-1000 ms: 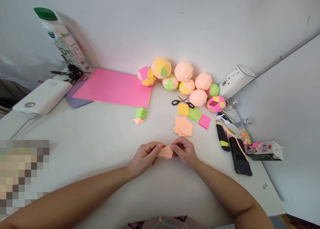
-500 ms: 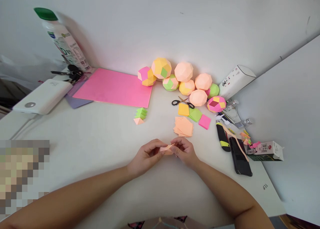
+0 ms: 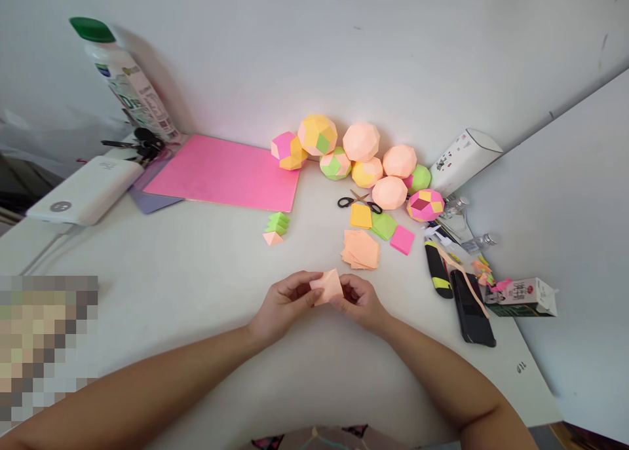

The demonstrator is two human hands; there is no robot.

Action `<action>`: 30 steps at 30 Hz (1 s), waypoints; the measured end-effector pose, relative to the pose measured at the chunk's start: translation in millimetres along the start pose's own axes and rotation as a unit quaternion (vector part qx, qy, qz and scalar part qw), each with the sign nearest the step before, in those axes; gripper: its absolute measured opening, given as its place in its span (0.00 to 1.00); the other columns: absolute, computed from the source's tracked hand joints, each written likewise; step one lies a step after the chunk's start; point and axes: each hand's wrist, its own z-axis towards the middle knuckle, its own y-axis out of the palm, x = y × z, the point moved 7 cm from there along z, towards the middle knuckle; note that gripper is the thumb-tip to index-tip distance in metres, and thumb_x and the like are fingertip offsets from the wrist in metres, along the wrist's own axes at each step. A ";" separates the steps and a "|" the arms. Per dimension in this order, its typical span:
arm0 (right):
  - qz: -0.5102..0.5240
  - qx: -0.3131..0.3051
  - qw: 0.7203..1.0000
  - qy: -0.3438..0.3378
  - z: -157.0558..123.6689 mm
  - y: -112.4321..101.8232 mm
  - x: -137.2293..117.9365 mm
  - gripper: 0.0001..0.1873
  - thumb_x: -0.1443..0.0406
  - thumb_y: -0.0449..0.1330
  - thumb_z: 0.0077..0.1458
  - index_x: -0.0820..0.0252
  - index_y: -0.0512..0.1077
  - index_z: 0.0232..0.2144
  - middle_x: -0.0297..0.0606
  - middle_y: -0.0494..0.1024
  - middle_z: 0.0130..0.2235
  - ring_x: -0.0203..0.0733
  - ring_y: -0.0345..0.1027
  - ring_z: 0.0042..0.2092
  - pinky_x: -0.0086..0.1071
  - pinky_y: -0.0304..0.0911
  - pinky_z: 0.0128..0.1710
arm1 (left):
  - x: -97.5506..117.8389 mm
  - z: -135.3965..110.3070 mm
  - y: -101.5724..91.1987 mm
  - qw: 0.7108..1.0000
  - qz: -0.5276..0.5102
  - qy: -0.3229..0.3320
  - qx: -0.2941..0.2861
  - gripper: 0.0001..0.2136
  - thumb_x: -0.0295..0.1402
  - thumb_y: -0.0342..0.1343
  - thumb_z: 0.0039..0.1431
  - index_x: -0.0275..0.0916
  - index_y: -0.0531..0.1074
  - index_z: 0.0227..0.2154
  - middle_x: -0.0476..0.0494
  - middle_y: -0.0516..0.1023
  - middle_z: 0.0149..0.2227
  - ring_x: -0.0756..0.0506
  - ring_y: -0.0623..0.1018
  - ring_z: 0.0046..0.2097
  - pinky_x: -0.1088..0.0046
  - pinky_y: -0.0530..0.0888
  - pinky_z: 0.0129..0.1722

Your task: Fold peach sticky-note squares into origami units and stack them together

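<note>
Both hands meet over the near middle of the white table [image 3: 196,286], and between them sits a small folded peach paper piece [image 3: 327,286], lifted slightly off the surface and tilted toward the camera. The left hand [image 3: 285,304] pinches its left edge with thumb and fingertips, and the right hand [image 3: 361,301] grips the right edge the same way, so the paper is held from 2 sides at once. It looks very light and thin, stiff only along its creases, and likely to crumple or lose its fold under a hard squeeze. The safest hold appears to be at the folded edges and corners with light fingertip pressure, not across the flat face. Just beyond the hands lies a stack of peach squares [image 3: 361,248], with scissors [image 3: 358,201] and a cluster of paper balls [image 3: 361,142] farther back, and a pink sheet [image 3: 223,171] to the far left.
</note>
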 end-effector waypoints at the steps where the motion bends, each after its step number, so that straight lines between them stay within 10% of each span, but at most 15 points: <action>1: -0.009 0.001 1.000 -0.005 0.4 -0.2 -1.4 0.11 0.59 0.61 0.52 0.62 0.70 0.33 0.34 0.69 0.28 0.31 0.57 0.25 0.26 0.54 0.24 | 0.4 0.1 0.5 1.000 0.001 -0.002 0.000 0.16 0.38 0.61 0.49 0.39 0.72 0.42 0.52 0.70 0.24 0.51 0.71 0.27 0.74 0.70 0.29; 25: -0.045 0.027 0.998 0.020 0.3 -4.8 -2.1 0.16 0.55 0.59 0.52 0.62 0.65 0.24 0.31 0.62 0.23 0.31 0.51 0.24 0.26 0.50 0.23 | 1.8 -4.8 10.4 0.997 0.004 -0.054 -0.047 0.18 0.43 0.60 0.50 0.41 0.57 0.33 0.57 0.69 0.19 0.53 0.68 0.21 0.80 0.64 0.21; 30: -0.033 0.013 0.999 0.032 1.3 -3.4 -1.7 0.17 0.55 0.59 0.52 0.61 0.62 0.22 0.29 0.59 0.22 0.30 0.50 0.23 0.26 0.48 0.22 | 1.9 -6.7 12.4 0.996 0.050 -0.019 -0.066 0.15 0.41 0.57 0.53 0.42 0.57 0.37 0.49 0.72 0.32 0.50 0.73 0.30 0.75 0.69 0.27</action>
